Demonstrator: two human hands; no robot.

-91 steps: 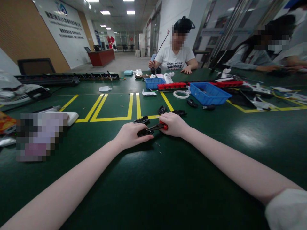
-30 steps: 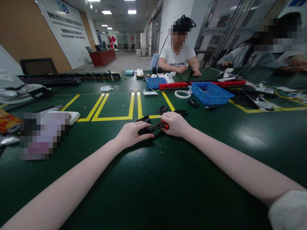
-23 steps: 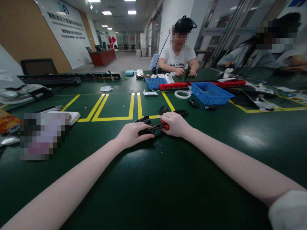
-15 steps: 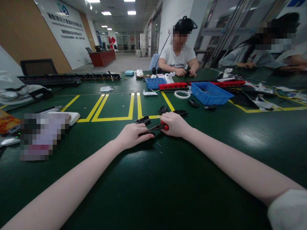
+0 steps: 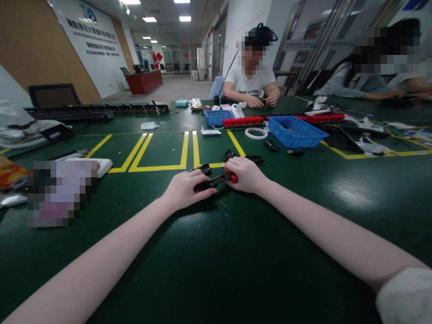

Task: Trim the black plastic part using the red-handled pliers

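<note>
My right hand (image 5: 248, 174) is closed round the red handles of a pair of pliers (image 5: 221, 178), whose dark jaws point left. Between the thumb and fingers of my left hand (image 5: 185, 190) is a small black plastic part (image 5: 201, 185), partly covered by the fingers. The plier tips meet this part; whether they grip it cannot be made out. Just behind my left hand lies another black piece (image 5: 204, 168). More black pieces (image 5: 254, 159) rest behind my right hand. Two thin metal pins (image 5: 223, 204) lie on the green table in front of the pliers.
Blue bins (image 5: 297, 132) and a roll of white tape (image 5: 256, 133) stand farther back, near red strips (image 5: 243, 121). Yellow tape lines (image 5: 158, 168) mark the table (image 5: 216, 270). On the left sits a white box (image 5: 104, 166). A person (image 5: 251, 81) works across the table, others at the right.
The black part in my left hand has turned so that more of it shows by the plier jaws. My right hand keeps nearly the same place.
</note>
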